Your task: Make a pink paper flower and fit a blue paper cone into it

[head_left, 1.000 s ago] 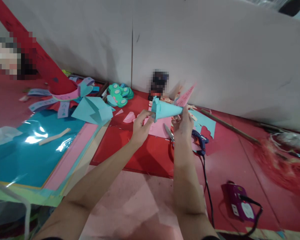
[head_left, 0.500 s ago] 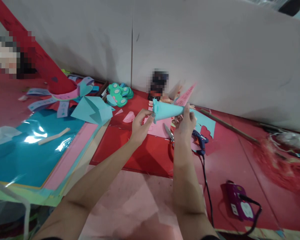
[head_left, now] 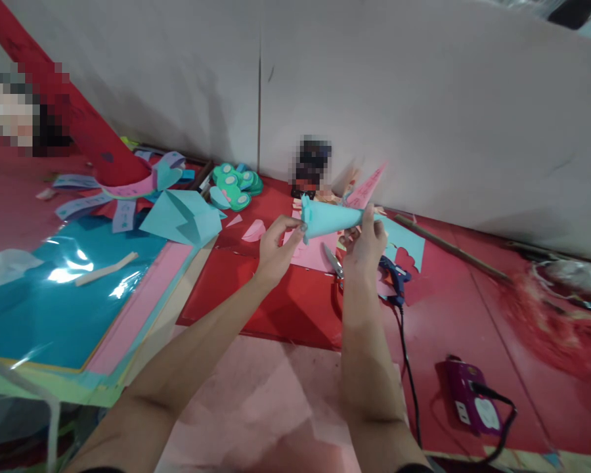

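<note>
A light-blue paper cone (head_left: 332, 219) lies sideways in the air between my hands, its frilled wide end to the left. My left hand (head_left: 280, 246) pinches that frilled edge between thumb and fingers. My right hand (head_left: 365, 244) is closed around the narrow end. Beneath the cone are a pink paper sheet (head_left: 315, 255) and scissors (head_left: 333, 259), partly hidden by my right wrist. A dark-blue glue gun (head_left: 396, 276) lies just right of that wrist. Behind it is a light-blue sheet (head_left: 408, 243) with a scalloped cutout. A pink paper cone (head_left: 369, 187) stands behind my right hand.
Green frog-shaped cutouts (head_left: 234, 184) and a folded light-blue paper (head_left: 182, 217) lie to the left. Further left, a red paper cone (head_left: 93, 131) leans above blue wrapped sheets (head_left: 54, 315). A purple power socket (head_left: 473, 394) with a cord sits at front right. A wall (head_left: 423, 118) closes the back.
</note>
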{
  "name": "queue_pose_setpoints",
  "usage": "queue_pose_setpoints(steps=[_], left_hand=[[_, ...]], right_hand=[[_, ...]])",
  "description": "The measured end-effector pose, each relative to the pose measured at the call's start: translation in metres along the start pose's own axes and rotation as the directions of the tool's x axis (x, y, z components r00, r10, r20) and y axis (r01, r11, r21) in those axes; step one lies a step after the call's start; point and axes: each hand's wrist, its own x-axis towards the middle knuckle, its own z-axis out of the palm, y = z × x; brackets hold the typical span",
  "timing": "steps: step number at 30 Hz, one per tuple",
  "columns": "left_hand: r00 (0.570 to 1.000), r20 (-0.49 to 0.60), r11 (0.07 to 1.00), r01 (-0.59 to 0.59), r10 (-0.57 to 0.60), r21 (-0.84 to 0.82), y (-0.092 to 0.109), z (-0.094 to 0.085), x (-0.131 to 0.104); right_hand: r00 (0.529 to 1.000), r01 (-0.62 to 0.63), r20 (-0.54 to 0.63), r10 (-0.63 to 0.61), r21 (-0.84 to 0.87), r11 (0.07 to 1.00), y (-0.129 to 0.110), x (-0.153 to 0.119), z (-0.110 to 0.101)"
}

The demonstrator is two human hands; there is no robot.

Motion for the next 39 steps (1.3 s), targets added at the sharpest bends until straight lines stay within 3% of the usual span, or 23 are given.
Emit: queue_pose_setpoints(steps=[7,20,25,31,36,39], left_hand=[[1.0,0.004,1.0,-0.006,0.006,-0.02,0.0,0.001,0.0],[0.995,0.029,0.983,-0.096,0.093,0.154,0.001,0.001,-0.004],[0.996,0.029,0.989,-0.092,0.089,0.119,0.004,0.0,-0.004],[0.998,-0.004,0.995,0.065,-0.066,-0.078,-0.01,0.002,0.003],[0.962,-0.038,0.956,0.264,-0.271,-0.124,-0.032,0.006,0.009],[0.961,-0.017,0.95,0.271,-0.277,-0.156,-0.039,0.005,0.01]], right_hand=[[1.0,0.018,0.006,-0.018,0.014,1.0,0.0,0.0,0.0],[1.0,0.028,-0.004,-0.028,-0.032,0.999,0.002,-0.001,0.002],[1.0,0.01,0.002,-0.01,-0.008,1.0,0.0,-0.002,0.003],[0.99,0.142,-0.001,-0.143,-0.069,0.987,-0.007,-0.004,0.001],[0.947,0.312,0.125,-0.297,-0.119,0.943,-0.011,-0.012,0.003],[0.936,0.335,0.162,-0.313,-0.135,0.933,-0.011,-0.017,0.005]])
